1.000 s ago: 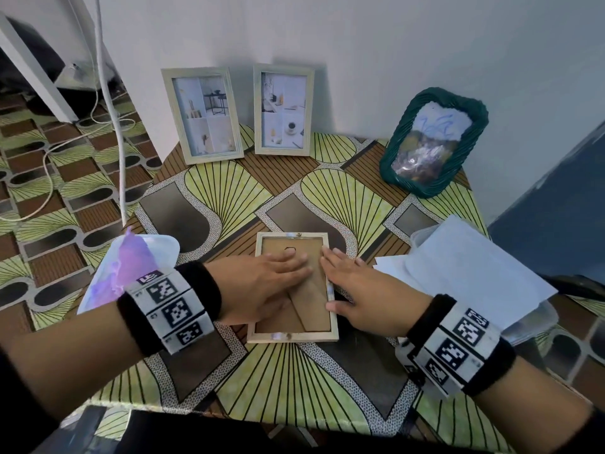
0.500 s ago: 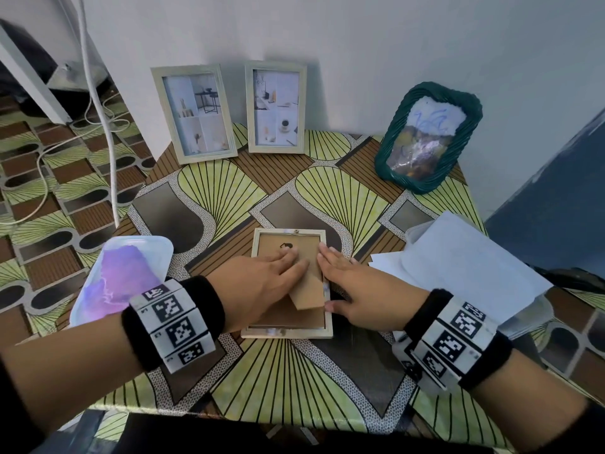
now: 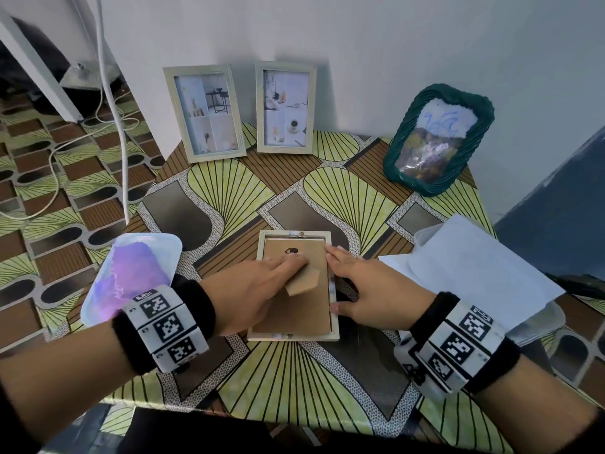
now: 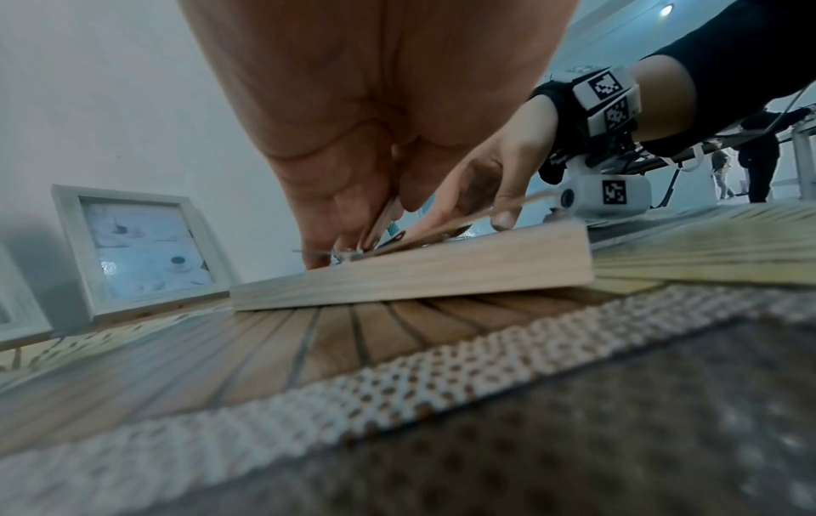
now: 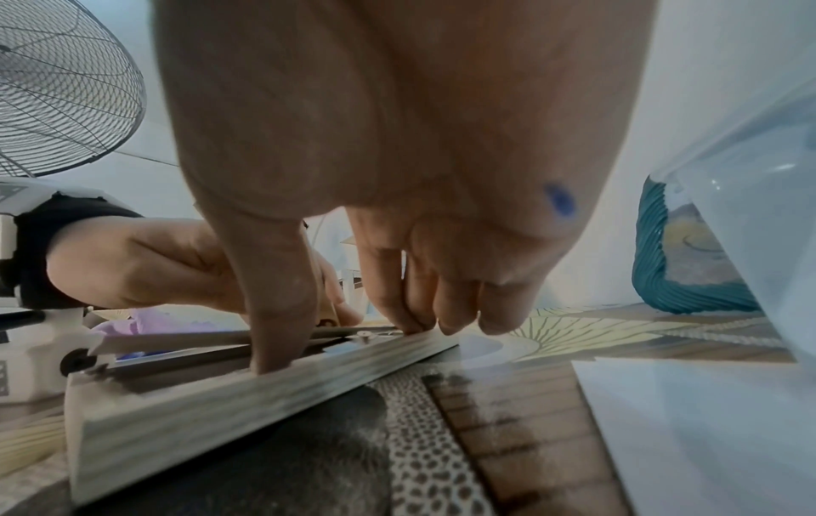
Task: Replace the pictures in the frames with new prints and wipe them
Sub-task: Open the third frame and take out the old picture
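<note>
My left hand (image 3: pixel 252 290) lies flat on the brown cardboard backing board (image 3: pixel 294 309), fingers straight, tips by the folded kickstand flap (image 3: pixel 304 281). My right hand (image 3: pixel 366 294) is spread open, fingertips and thumb pressing the right rail of the pale wooden picture frame (image 3: pixel 291 337). The frame lies face down on the table (image 3: pixel 294 381), dead centre between both hands, long axis running away from me. Left hand is nearer the backing, so my guess is it lifts it. The clear plastic tray (image 3: pixel 98 316) to the left holds a purple cloth (image 3: pixel 131 283); the clear tub (image 3: pixel 537 326) to the right holds white paper prints (image 3: pixel 474 267).
</note>
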{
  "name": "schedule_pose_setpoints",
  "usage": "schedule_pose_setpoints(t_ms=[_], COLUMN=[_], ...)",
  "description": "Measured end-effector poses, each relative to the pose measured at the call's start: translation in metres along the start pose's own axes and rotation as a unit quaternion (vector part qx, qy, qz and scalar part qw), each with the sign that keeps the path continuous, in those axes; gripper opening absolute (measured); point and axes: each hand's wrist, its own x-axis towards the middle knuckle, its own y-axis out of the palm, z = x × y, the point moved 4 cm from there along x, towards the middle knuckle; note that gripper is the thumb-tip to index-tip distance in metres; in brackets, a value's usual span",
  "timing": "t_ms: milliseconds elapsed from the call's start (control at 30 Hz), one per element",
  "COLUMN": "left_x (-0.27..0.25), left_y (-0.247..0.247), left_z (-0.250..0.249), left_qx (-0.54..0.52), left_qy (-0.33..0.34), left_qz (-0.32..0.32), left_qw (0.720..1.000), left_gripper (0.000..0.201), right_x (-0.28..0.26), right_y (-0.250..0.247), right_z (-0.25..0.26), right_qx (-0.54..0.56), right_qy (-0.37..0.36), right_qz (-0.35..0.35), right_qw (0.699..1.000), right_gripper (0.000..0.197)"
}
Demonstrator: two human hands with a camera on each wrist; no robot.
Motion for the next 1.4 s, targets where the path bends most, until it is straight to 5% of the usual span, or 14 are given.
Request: schedule_pose_setpoints(t_ms=[300,467,633,867,1100,1400], left_x=[-0.01,-0.031,-0.053,-0.06,-0.042,-0.045], left_y=[0.006,-0.003,-0.02,-0.047,-0.03,0.011], left_z=[-0.007,-0.012,-0.018,0.017,0.068,0.071], left_qx=[0.019,-0.054,-0.142,-0.142,-0.005,0.087], left_qy=[0.034,0.034,0.052,-0.04,-0.146,-0.105], left_qz=[0.001,-0.024,-0.085,-0.19,-0.057,0.092], left_qw=[0.999,0.998,0.985,0.971,0.988,0.986], left_gripper=[0.064,0.066,0.046,0.048,0.062,0.07], right_x=[0.0,0.0,0.0,-0.005,-0.014,-0.019], right_y=[-0.002,-0.006,-0.012,-0.011,-0.003,0.006], right_z=[-0.003,-0.006,-0.009,-0.008,-0.011,-0.007], right_qx=[0.025,0.035,0.011,0.007,0.041,0.069], right_qy=[0.013,0.024,0.043,0.05,0.065,0.05], right_qz=[-0.011,-0.012,-0.008,-0.018,-0.027,-0.033], right_qw=[1.0,0.999,0.999,0.999,0.997,0.996], right_gripper=[0.087,0.082,0.083,0.078,0.084,0.083])
